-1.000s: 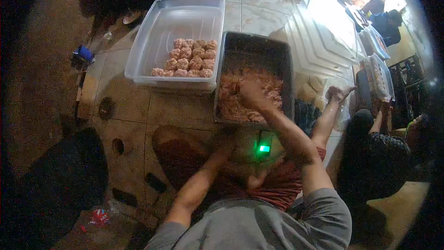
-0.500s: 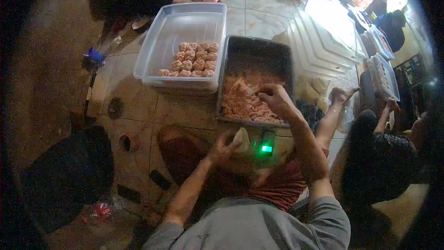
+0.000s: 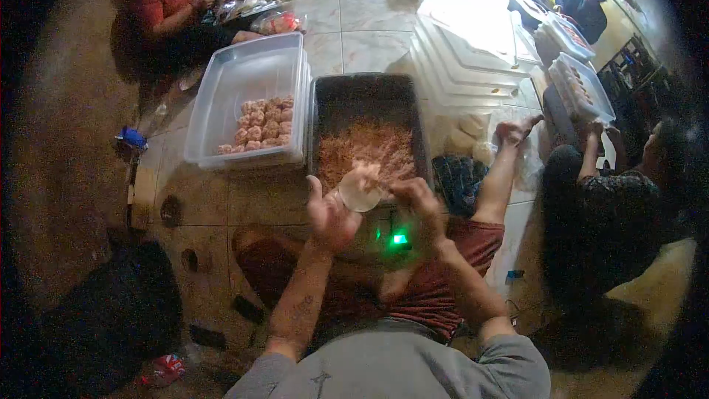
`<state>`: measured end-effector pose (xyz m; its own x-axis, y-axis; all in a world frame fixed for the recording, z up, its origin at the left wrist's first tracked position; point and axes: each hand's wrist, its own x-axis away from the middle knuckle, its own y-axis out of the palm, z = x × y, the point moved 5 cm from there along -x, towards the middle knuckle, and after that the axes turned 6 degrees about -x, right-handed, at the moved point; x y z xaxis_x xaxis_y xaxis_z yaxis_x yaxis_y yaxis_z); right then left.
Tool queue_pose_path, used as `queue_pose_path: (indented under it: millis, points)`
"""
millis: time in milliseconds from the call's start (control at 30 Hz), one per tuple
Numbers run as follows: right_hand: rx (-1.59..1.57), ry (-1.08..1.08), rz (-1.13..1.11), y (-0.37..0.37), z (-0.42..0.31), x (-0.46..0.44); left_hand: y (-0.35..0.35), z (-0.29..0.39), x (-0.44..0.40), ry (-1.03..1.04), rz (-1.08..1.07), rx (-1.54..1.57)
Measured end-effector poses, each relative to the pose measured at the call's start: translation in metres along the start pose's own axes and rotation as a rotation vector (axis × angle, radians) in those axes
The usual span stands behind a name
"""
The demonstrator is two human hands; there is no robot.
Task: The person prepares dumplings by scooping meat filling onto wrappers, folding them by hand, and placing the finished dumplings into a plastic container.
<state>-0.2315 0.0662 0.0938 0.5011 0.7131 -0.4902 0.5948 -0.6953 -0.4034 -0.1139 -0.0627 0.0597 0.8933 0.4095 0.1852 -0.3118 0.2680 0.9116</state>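
My left hand [image 3: 334,216] is palm up with its thumb raised, holding a round pale dough wrapper [image 3: 360,198] on its fingers. My right hand [image 3: 419,203] is closed, apparently on a small utensil that is blurred. A lump of minced meat filling [image 3: 365,173] is at the wrapper's upper edge, between my hands. Just beyond them stands a dark rectangular tub [image 3: 362,86] holding more minced meat mixture [image 3: 343,144]. Left of it, a clear plastic container [image 3: 255,55] holds rows of filled dumplings [image 3: 269,124] in its near right part.
A small device with a green-lit display [image 3: 399,239] is in front of my lap. Stacked white lids [image 3: 461,52] stand at the back right. A person in a red top [image 3: 166,4] sits back left. Another person [image 3: 620,192] at right is at a tray [image 3: 582,89].
My right hand has moved from the meat tub towards me, to the wrapper. My left hand has turned palm up and risen towards the tub with the wrapper. The view has shifted right.
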Motion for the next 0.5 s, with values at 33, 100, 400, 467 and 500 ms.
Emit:
queue_pose_path:
  millis: [33, 100, 400, 467, 500]
  points:
    - [0.104, -0.034, -0.051, 0.011, 0.002, 0.01, 0.012, -0.001, 0.004, -0.01, -0.06, 0.098]
    - [0.19, -0.009, -0.115, 0.022, 0.0, 0.032, 0.027, -0.005, 0.01, 0.018, -0.031, 0.241]
    - [-0.144, 0.271, -0.178, -0.01, -0.01, 0.04, -0.021, 0.011, 0.02, 0.212, 0.288, 0.158]
    - [-0.071, 0.218, -0.129, -0.004, -0.026, 0.025, -0.037, -0.009, 0.008, 0.168, 0.299, 0.111]
    - [-0.013, 0.165, -0.196, 0.01, -0.023, 0.023, -0.034, -0.016, 0.004, 0.133, 0.308, 0.06]
